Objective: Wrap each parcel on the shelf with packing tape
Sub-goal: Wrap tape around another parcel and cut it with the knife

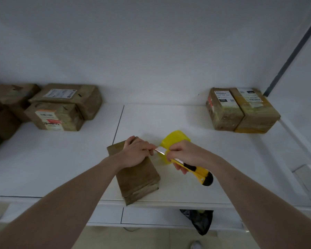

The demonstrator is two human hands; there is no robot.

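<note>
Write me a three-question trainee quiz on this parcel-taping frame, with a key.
1. True or false: the left hand rests on the brown parcel at the shelf's front edge.
2. What does the right hand grip?
A. a marker
B. a yellow utility knife
C. scissors
3. Fill in: the labelled parcels at far right number ___.

Key: 1 true. 2 B; its blade is out, beside the yellow tape roll. 3 two, standing side by side.
</note>
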